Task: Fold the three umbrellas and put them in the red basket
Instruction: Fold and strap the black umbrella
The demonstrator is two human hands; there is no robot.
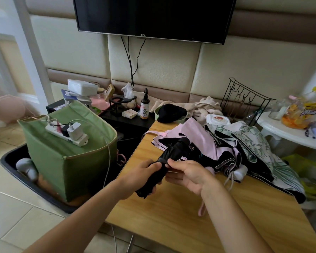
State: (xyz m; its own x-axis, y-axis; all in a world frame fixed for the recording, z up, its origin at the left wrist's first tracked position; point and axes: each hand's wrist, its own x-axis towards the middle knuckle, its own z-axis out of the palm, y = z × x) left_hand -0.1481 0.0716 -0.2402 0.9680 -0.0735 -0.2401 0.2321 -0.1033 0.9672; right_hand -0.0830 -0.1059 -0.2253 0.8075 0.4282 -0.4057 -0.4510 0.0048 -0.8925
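Both hands gripped the black umbrella [164, 161] at mid-frame.
My left hand [140, 178] clutched it; my right hand [186, 175] pinched its strap, best pulled snug.

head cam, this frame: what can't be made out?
- Red basket: not seen in the head view; only a green fabric bin shows.
- Black umbrella: its lower end is covered by the left hand; the strap is hidden under the right hand.
- Pink umbrella and floral umbrella: heaped, overlapping, outlines unclear.
- Spray bottle label: too small.
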